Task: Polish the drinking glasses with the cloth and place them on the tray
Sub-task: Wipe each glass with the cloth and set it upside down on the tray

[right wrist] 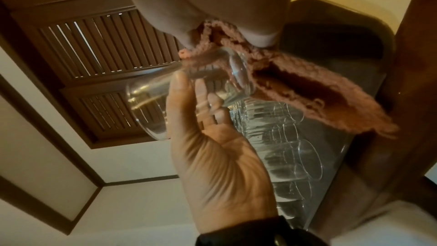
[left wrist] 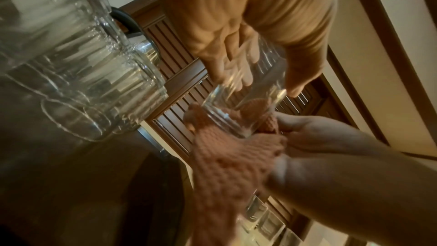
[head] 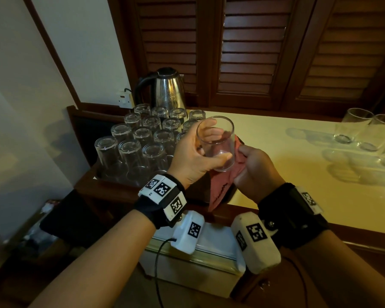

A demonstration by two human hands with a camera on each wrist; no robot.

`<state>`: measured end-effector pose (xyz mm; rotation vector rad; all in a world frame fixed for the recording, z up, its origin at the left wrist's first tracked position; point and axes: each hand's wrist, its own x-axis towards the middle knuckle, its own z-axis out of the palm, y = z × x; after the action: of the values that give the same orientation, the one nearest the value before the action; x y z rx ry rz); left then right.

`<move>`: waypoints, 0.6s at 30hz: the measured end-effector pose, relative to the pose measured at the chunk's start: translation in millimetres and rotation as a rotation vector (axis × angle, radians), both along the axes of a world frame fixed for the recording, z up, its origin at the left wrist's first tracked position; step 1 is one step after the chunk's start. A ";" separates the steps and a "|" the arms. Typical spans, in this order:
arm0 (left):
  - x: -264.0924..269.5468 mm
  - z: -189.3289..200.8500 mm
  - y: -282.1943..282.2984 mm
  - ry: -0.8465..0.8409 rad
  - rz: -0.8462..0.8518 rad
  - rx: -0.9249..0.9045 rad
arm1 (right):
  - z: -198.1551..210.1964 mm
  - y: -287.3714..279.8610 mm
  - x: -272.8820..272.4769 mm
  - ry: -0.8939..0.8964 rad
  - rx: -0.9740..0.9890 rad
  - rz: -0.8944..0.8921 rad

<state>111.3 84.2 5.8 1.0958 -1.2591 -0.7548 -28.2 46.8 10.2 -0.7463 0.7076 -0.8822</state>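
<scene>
My left hand (head: 206,141) grips a clear drinking glass (head: 220,134), thumb on the near side and fingers round the far side, mouth tilted up and away. The right hand (head: 253,170) holds a pink knitted cloth (head: 220,187) bunched against the glass's base and right side. From the left wrist the glass (left wrist: 248,96) sits below the left hand's fingers (left wrist: 236,59) with the cloth (left wrist: 227,166) under it. From the right wrist the cloth (right wrist: 295,85) wraps the base of the glass (right wrist: 189,85). Several upturned glasses (head: 138,141) fill the dark wooden tray (head: 91,185) at the left.
A steel kettle (head: 165,90) stands behind the tray. Two or three glasses (head: 360,130) lie on the cream counter (head: 287,141) at the far right. Dark louvred shutters (head: 253,52) run behind the counter. A white appliance (head: 209,252) sits below my wrists.
</scene>
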 end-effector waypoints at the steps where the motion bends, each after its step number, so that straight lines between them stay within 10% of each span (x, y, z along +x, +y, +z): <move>1: 1.5 1.4 -0.4 -0.005 0.012 -0.005 | -2.3 -0.3 -3.0 0.022 -0.009 0.009; 11: 13.0 25.7 0.6 -0.088 -0.056 0.070 | 18.5 -3.2 -39.3 0.069 -0.286 -0.149; 18: 11.6 26.6 6.0 -0.216 -0.143 0.165 | 43.7 12.4 -24.0 0.352 -0.971 -0.289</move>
<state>122.9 90.2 32.4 1.2561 -1.4906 -0.8780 -52.2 59.1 53.8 -1.7221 0.6857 -1.3961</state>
